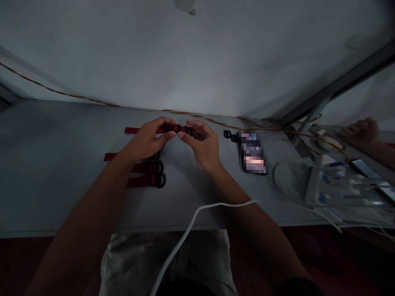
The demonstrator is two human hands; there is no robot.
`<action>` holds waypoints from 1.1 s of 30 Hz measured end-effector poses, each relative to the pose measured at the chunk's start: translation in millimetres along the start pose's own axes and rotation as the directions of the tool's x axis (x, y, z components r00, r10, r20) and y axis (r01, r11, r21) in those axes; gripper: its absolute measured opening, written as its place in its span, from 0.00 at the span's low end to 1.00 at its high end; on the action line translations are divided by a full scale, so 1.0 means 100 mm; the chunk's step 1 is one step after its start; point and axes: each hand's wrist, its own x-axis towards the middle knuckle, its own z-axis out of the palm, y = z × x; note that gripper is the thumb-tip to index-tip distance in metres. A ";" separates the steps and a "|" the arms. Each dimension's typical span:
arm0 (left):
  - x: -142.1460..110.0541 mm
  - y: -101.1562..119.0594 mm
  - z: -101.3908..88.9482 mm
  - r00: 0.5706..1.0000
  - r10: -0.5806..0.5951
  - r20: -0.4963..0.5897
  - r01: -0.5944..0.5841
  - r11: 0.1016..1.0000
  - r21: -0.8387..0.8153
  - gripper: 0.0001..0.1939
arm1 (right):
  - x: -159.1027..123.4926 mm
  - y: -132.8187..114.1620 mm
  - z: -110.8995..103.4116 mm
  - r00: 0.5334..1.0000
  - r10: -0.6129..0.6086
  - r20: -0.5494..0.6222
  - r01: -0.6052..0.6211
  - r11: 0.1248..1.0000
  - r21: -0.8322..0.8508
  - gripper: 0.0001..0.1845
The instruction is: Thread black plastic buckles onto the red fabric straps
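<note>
A red strap [132, 130] with black rings is held above the grey table [55, 164], between both hands. My left hand [148, 139] pinches it from the left, fingers closed on the strap. On the right, my right hand [202, 144] pinches the ringed end with fingertips closed. Below my left hand lie three more red straps [145, 174] with black rings at their right ends, flat on the table.
Loose black rings [230, 135] and a phone-like object [252, 153] lie right of my hands. A white cable [185, 234] crosses the table's front edge. Boxes, a phone and cables [339, 185] fill the right side, where another person's hand [361, 131] rests.
</note>
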 end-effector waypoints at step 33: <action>-0.07 0.00 0.46 0.820 0.408 -0.401 -0.284 0.898 0.335 0.05 | 0.04 -0.18 -0.07 0.942 0.302 0.148 -0.336 0.820 0.463 0.16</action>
